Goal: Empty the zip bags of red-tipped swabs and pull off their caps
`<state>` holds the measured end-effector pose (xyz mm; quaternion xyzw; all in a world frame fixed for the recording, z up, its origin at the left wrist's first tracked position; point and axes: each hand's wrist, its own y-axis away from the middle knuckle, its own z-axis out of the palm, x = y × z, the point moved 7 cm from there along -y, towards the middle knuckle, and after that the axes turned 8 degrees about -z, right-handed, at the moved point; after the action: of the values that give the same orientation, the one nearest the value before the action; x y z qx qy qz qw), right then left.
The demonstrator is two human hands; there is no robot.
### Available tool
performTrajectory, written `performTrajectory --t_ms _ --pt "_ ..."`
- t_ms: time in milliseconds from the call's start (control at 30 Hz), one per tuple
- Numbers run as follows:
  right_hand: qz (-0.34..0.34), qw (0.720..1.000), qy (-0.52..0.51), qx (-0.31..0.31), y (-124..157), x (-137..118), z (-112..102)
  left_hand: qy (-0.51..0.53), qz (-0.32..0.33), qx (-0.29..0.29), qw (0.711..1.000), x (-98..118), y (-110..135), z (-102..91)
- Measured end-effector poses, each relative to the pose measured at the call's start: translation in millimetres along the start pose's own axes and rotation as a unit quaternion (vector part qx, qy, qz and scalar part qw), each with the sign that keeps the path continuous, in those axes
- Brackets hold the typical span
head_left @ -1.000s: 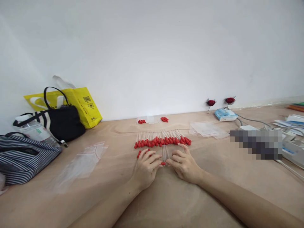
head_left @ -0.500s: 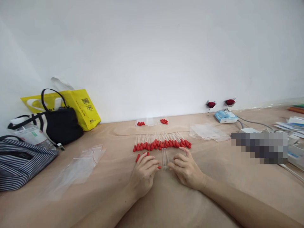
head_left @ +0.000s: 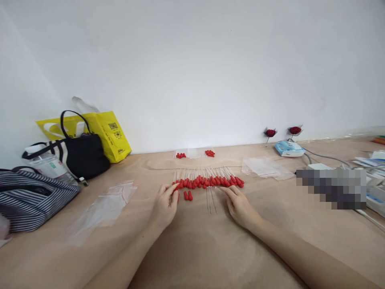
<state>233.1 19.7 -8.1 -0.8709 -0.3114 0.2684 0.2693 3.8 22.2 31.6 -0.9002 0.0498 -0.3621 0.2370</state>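
Observation:
My left hand (head_left: 165,204) is closed at the left end of a row of glass droppers (head_left: 207,182), its thumb and fingers around a red rubber bulb (head_left: 178,196). Two more loose bulbs (head_left: 188,196) lie just right of it. Over on the other side, my right hand (head_left: 240,206) is pinched below the row, with what looks like a thin clear glass tube (head_left: 217,188) at its fingertips. Several bare glass tubes (head_left: 209,202) lie between the hands. The row's bulbs point towards me, with their glass stems pointing away.
Bagged red bulbs (head_left: 210,153) lie by the wall. Clear zip bags rest at left (head_left: 112,202) and right (head_left: 264,167). Further left stand a yellow bag (head_left: 116,138), a black bag (head_left: 87,156) and a striped pouch (head_left: 45,200). A tissue pack (head_left: 289,149) and cables lie right.
My left hand has moved left and away from me, off the middle to the row's left end, uncovering loose bulbs. My right hand's fingers have stretched forward towards the row. The view has shifted slightly.

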Motion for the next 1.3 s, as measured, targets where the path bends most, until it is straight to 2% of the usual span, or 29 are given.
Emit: performTrajectory --t_ms 100,200,367,500,600,733,1000,1133,1300 --pt "0.018 1.0 -0.002 0.006 -3.0 4.5 5.1 0.036 -0.135 -0.048 0.989 -35.9 -8.7 -1.4" --pt "0.031 0.999 0.005 0.008 -5.1 6.2 11.1 0.044 -0.206 -0.059 0.976 -58.6 -9.0 -0.4" --pt "0.02 1.0 -0.007 0.007 -8.7 -2.4 16.1 0.042 -0.234 -0.086 0.968 -63.5 -5.8 7.2" --pt "0.011 1.0 -0.023 -0.005 -10.1 -11.0 16.3 0.114 -0.272 -0.129 0.947 -61.2 -1.3 15.8" --pt "0.011 0.999 -0.033 -0.008 -10.3 -14.3 15.8 0.145 -0.274 -0.141 0.94 -60.0 0.3 21.3" --pt "0.011 0.999 -0.043 -0.016 -10.8 -15.3 16.5 0.141 -0.246 -0.143 0.948 -55.7 -0.6 25.7" --pt "0.011 0.998 -0.063 -0.008 -10.9 -12.7 9.9 0.058 -0.263 -0.15 0.951 -56.7 -4.3 9.6" --pt "0.018 0.998 -0.068 -0.006 -9.9 -11.7 8.2 0.107 -0.263 -0.169 0.944 -59.1 -1.8 17.1" --pt "0.006 0.998 -0.069 -0.001 -9.8 -14.0 6.9 0.122 -0.256 -0.161 0.945 -57.4 0.5 25.0"
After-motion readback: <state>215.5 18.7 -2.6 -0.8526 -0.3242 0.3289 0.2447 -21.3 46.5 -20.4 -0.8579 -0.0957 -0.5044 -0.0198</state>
